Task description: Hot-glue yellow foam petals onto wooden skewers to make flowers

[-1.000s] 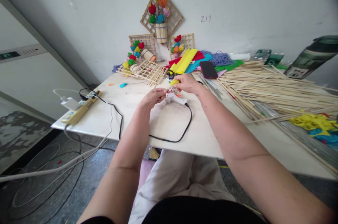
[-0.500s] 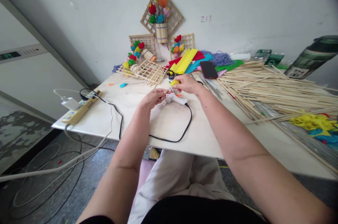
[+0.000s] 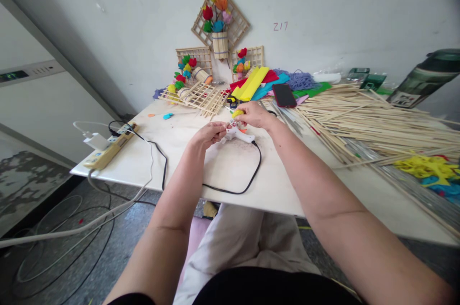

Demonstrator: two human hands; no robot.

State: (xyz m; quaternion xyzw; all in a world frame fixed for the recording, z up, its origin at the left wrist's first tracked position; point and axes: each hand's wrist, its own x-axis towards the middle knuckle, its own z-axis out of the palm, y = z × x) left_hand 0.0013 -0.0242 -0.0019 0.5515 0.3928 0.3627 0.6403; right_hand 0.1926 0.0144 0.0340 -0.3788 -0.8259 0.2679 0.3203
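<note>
My right hand (image 3: 254, 115) is closed, thumb and fingers pinching a small yellow flower-like piece (image 3: 237, 113). Just left of it, my left hand (image 3: 212, 133) is also closed, its fingertips pinched together close to the yellow piece; what they hold is too small to make out. Beneath and between both hands lies a white glue gun (image 3: 243, 136), its front partly hidden by the left fingers. The black cord (image 3: 259, 161) of the glue gun loops across the table's front. A pair of scissors (image 3: 233, 101) with yellow-and-black handles rests behind the hands.
Lattice panels with colourful flowers (image 3: 220, 17) stand against the wall. Wooden sticks (image 3: 366, 118) spread over the right side, near a dark bottle (image 3: 424, 77). A phone (image 3: 283, 95) lies by folded coloured sheets (image 3: 253, 84). A power strip (image 3: 111, 147) sits at the left edge.
Both hands stay almost in place, with only a slight shift of the fingertips around the yellow piece. Nothing else has visibly moved.
</note>
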